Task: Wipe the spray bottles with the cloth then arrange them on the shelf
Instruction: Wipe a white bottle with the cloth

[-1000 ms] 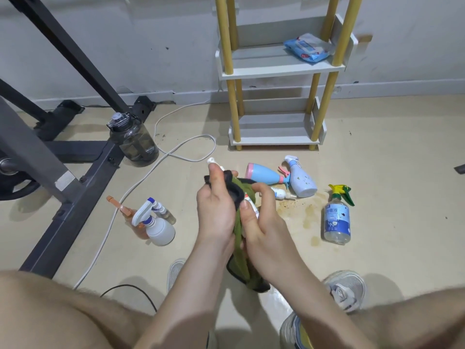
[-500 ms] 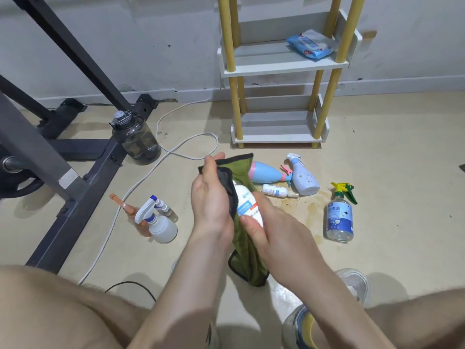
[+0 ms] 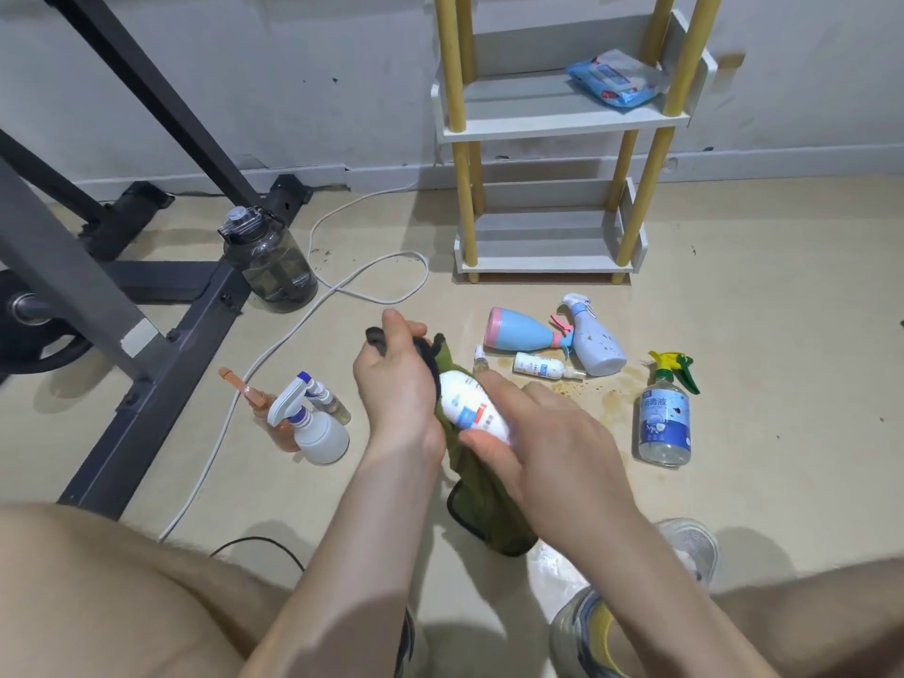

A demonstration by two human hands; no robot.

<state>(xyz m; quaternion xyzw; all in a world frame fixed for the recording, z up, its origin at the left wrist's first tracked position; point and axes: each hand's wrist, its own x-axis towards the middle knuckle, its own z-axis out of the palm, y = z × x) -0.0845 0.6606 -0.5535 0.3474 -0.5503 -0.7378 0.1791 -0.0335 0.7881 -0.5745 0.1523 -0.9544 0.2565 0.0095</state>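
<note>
Early stage: left hand (image 3: 398,398) clamps the olive-green cloth (image 3: 482,501) round a white plastic spray bottle (image 3: 469,406), right hand (image 3: 543,433) grips its base; the yellow-posted white shelf (image 3: 553,124) holds no bottles yet

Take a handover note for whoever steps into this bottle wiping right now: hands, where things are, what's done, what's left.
Left hand grips the green cloth over the top of the white bottle. Right hand holds that bottle's lower end.
Shelf holds no spray bottles, only a blue wipes pack on the upper tier.
On the floor by the shelf: blue-pink bottle, speckled bottle, small white bottle, green-trigger bottle. Further left: white trigger bottle, orange bottle.
Done: wiping the white bottle is under way; whether others are wiped cannot be told.
Left: finish it, wipe the rest, arrange all on the shelf.
</note>
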